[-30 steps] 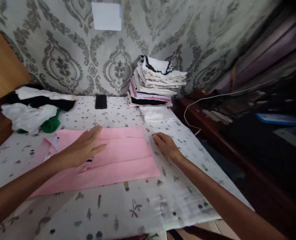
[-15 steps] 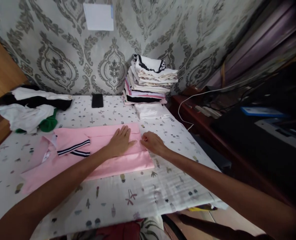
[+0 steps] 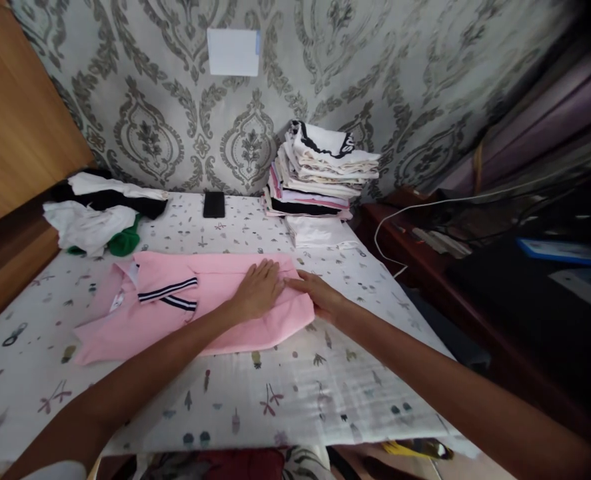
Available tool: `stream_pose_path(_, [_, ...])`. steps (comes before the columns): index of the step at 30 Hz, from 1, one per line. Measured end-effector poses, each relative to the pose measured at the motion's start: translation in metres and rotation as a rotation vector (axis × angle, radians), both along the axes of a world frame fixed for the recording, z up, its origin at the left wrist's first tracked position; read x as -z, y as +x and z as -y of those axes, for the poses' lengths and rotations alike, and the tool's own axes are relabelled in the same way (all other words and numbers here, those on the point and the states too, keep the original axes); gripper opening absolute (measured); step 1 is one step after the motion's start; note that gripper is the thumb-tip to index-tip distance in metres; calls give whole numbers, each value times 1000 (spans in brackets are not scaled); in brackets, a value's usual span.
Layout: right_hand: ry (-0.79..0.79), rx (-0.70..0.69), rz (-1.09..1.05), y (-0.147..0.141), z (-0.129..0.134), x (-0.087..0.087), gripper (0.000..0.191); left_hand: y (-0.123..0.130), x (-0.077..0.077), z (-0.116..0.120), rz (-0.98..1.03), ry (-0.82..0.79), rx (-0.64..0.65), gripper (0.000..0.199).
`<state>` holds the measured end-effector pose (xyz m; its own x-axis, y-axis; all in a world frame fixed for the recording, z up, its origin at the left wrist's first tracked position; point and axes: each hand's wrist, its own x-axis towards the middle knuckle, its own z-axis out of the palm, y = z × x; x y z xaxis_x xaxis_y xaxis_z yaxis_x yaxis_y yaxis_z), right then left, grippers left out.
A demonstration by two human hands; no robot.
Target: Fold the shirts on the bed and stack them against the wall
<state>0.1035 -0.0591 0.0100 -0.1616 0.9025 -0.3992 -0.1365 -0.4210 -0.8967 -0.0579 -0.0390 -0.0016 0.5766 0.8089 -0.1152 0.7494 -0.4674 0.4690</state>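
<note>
Across the bed, 1 pink shirt points collar left.

A strip of bare printed sheet runs between the pink polo shirt and the things behind it, with gaps either side of the flat black rectangular item. The clothes heap blocks the far left; the tall folded stack and low white folded garment block the back right. In front, an open wedge lies between the left forearm and right forearm
</note>
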Motion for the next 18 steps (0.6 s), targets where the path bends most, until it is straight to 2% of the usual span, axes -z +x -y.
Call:
stream_pose_path(4, [-4,-41,-24,-6,0,0,28,4,-1,-1,112,-69,-43,61])
stream_pose_path(8, [71,-117,92,-6,-1,6,29,7,0,-7,223,-97,-67,58])
stream_pose_path(11, [106,-185,188,-5,-3,7,33,7,0,-9,229,-88,-47,59])
stream_pose_path(15, [76,-159,174,-6,-3,5,39,7,-1,-5,199,-103,-15,60])
stream_pose_path(18, [83,-156,165,-8,-2,5,47,7,-4,-2,243,-133,-51,59])
